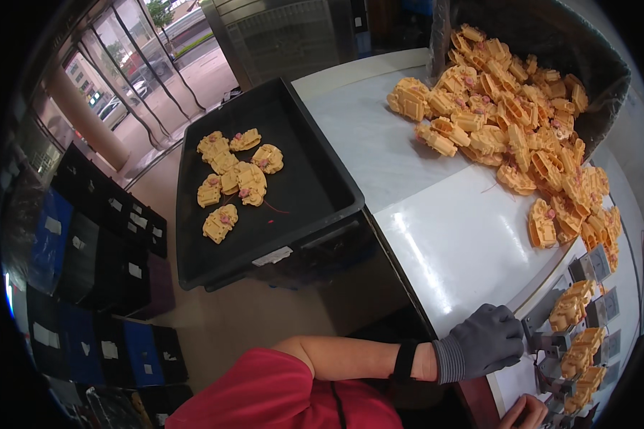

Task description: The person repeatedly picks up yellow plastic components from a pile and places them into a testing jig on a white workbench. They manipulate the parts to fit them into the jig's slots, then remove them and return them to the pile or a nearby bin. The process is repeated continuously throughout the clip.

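My left hand (pixel 483 343), in a grey knit glove, is curled closed at the near end of a row of metal fixtures (pixel 540 343). What its fingers grip, if anything, is hidden. Bare and cut off by the lower edge, my right hand (pixel 526 413) shows only bent fingers held together beside the fixtures; I cannot make out anything in them. Three yellow moulded plastic parts sit in the row: an upper part (pixel 572 306), a middle part (pixel 582 352) and a lower part (pixel 585 390).
A heap of yellow plastic parts (pixel 508 107) spills from a dark bin (pixel 608 68) across the white worktop (pixel 454 229). Left of it, a black tray (pixel 315 161) holds several parts, some with pinkish bits. Dark and blue crates (pixel 64 236) are stacked at far left.
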The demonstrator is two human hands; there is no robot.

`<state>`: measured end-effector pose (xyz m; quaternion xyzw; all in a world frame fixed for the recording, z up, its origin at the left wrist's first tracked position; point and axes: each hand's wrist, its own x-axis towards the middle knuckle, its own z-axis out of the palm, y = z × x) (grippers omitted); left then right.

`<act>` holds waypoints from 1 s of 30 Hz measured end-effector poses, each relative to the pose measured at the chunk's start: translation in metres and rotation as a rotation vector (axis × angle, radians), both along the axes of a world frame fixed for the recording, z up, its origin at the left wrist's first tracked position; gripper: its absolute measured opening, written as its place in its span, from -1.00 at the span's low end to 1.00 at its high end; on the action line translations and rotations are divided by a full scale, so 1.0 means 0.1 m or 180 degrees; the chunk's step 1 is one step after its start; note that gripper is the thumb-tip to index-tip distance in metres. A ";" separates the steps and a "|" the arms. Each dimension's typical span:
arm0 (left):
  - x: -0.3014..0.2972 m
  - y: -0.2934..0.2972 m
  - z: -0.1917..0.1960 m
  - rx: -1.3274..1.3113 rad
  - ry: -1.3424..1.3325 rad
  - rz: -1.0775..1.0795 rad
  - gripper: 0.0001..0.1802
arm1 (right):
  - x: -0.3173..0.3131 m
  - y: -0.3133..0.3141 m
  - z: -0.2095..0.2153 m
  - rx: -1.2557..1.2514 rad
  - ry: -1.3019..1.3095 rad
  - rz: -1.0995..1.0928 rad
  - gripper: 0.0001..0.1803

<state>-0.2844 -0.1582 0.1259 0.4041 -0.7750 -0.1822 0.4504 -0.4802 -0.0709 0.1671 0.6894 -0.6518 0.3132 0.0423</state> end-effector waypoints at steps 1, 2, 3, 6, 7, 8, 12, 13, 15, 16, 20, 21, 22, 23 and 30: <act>0.00 0.00 0.00 0.0000 -0.0003 -0.0002 -0.85 | 0.01 0.00 0.01 0.0027 -0.0006 -0.0024 -0.80; 0.00 0.00 0.00 0.0001 -0.0015 0.0005 -0.85 | 0.01 0.00 0.01 0.0025 -0.0015 -0.0027 -0.80; 0.01 0.00 0.01 0.0002 -0.0027 0.0012 -0.85 | 0.01 0.00 0.01 0.0023 -0.0025 -0.0030 -0.80; 0.00 0.00 0.01 -0.0003 -0.0027 0.0018 -0.85 | 0.00 0.00 0.02 0.0007 -0.0013 -0.0004 -0.80; 0.00 0.00 0.01 -0.0006 -0.0021 0.0017 -0.84 | 0.00 0.00 0.02 0.0000 -0.0003 0.0010 -0.80; 0.00 0.01 0.01 -0.0006 -0.0044 0.0030 -0.84 | 0.00 0.00 0.02 -0.0003 -0.0008 0.0005 -0.80; -0.01 0.00 0.00 0.0020 -0.0088 0.0033 -0.83 | 0.01 0.00 0.01 -0.0003 -0.0015 -0.0021 -0.80; -0.01 0.00 -0.01 0.0032 -0.0086 0.0022 -0.83 | 0.01 0.00 0.01 0.0000 -0.0014 -0.0027 -0.80; -0.01 -0.01 0.00 0.0016 -0.0065 0.0026 -0.83 | 0.00 -0.01 0.01 0.0016 0.0014 -0.0028 -0.79; -0.01 -0.01 0.00 0.0008 -0.0054 0.0029 -0.83 | 0.00 -0.01 0.01 0.0023 0.0028 -0.0028 -0.78; -0.02 -0.02 -0.01 0.0013 -0.0074 0.0026 -0.83 | -0.01 -0.02 0.00 0.0033 -0.0011 -0.0025 -0.77; -0.02 -0.03 -0.02 0.0012 -0.0078 0.0026 -0.83 | -0.02 -0.02 0.00 0.0031 0.0007 -0.0031 -0.76; -0.03 -0.03 -0.02 0.0011 -0.0082 0.0027 -0.83 | -0.02 -0.02 -0.01 0.0028 0.0025 -0.0036 -0.76; -0.02 -0.03 -0.02 -0.0003 -0.0071 0.0038 -0.83 | -0.02 -0.02 -0.01 0.0021 0.0038 -0.0027 -0.76; -0.01 0.03 -0.03 -0.0016 0.0083 0.0045 -0.83 | 0.00 0.02 -0.01 0.0118 -0.0008 -0.0051 -0.78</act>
